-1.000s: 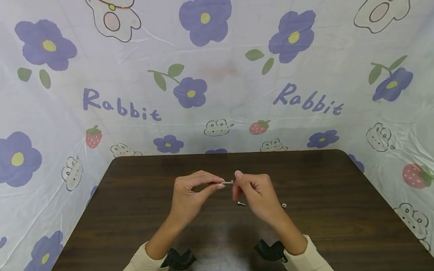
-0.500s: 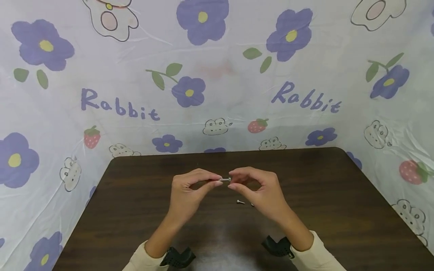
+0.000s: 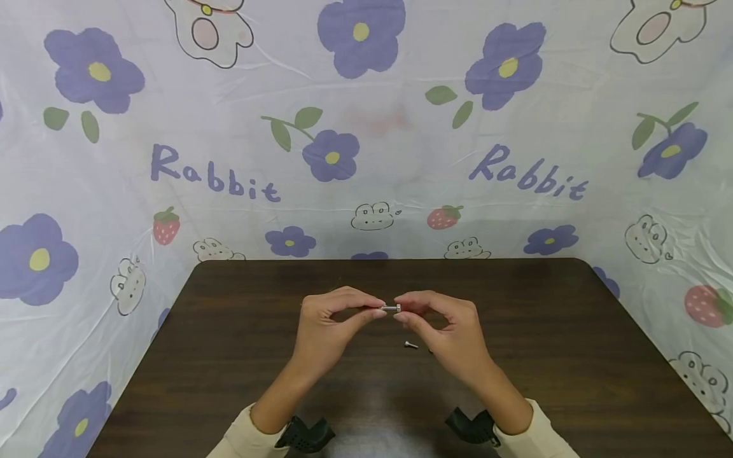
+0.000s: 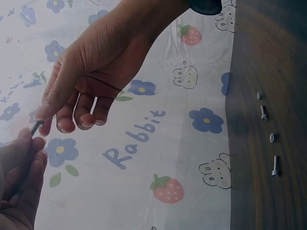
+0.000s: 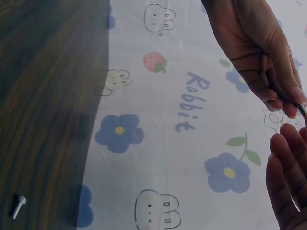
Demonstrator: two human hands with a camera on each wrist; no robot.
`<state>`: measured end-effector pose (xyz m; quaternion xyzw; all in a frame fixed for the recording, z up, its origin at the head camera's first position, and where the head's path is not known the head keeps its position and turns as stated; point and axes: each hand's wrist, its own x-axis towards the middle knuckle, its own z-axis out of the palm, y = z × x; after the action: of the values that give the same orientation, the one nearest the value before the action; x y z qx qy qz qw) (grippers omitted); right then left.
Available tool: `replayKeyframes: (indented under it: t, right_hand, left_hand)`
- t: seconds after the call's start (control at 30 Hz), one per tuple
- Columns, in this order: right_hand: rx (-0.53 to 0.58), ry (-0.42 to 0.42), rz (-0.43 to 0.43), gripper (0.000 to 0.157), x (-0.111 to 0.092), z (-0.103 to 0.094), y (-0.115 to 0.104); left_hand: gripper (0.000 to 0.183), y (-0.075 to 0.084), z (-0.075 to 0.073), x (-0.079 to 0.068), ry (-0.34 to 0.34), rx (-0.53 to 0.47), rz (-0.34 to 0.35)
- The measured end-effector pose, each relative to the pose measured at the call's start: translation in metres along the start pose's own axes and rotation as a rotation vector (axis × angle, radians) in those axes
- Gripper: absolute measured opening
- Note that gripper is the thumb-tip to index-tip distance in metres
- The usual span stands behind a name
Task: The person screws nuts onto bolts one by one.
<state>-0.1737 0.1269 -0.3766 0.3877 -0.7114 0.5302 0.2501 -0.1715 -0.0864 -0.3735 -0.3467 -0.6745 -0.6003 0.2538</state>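
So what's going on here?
A person's left hand pinches a metal bolt above the table. The right hand has thumb and finger at the bolt's wider end; whether they grip it is unclear. Two more bolts and two nut-like pieces lie on the table.

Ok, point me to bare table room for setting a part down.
Bare patches on the table: between the left forearm and the left edge, and between the right forearm and the right edge. Crowded: the middle, where the left hand and right hand meet at a held bolt, with loose bolts and nuts lying close by.
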Motion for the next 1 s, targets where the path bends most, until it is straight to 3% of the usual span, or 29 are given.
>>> replayKeyframes:
  t: [0.23, 0.47, 0.63, 0.8, 1.0]
  right_hand:
    - [0.015, -0.002, 0.032, 0.019, -0.0014, 0.0033, -0.0003]
    - [-0.045, -0.004, 0.042, 0.026, -0.002, 0.0053, -0.0018]
    - [-0.068, -0.009, 0.062, 0.018, -0.0022, 0.0036, -0.0036]
    - [-0.072, 0.008, 0.007, 0.036, -0.0008, 0.0024, -0.0055]
    - [-0.054, 0.021, -0.076, 0.032, 0.0002, 0.0038, -0.0044]
  left_hand:
    - [0.013, -0.0006, -0.0001, -0.0009, -0.009, -0.005, 0.01]
    - [0.012, -0.0009, 0.0004, -0.0011, -0.012, 0.01, -0.005]
    - [0.012, -0.0009, 0.0003, -0.0012, -0.011, 0.024, -0.013]
    - [0.012, -0.0017, -0.0005, -0.0008, -0.012, 0.031, -0.012]
    - [0.013, -0.0033, -0.0013, -0.0017, -0.01, 0.032, -0.01]
